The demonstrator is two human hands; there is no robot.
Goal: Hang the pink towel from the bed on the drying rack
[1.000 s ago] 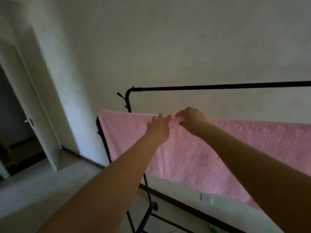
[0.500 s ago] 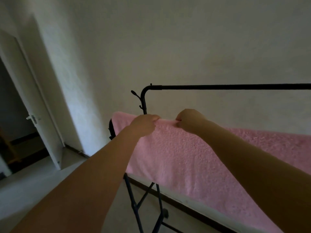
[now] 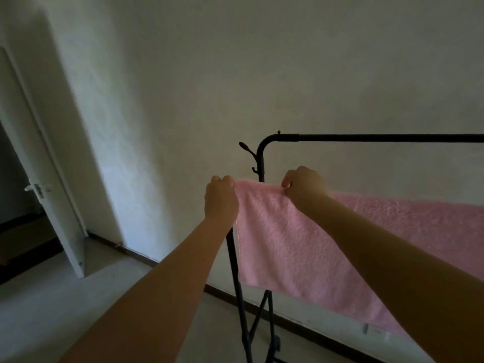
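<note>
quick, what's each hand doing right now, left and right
Left hand: closed, gripping the top corner of the pink towel at its left end.
Right hand: closed, pinching the towel's top edge further along the drying rack.

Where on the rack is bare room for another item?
The top bar is bare along its whole visible length. The lower rail is crowded: the towel covers it, with the left hand and right hand gripping its top edge.

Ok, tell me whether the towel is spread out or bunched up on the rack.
Spread out. The towel hangs flat over the rack, and both hands pinch its top edge.
</note>
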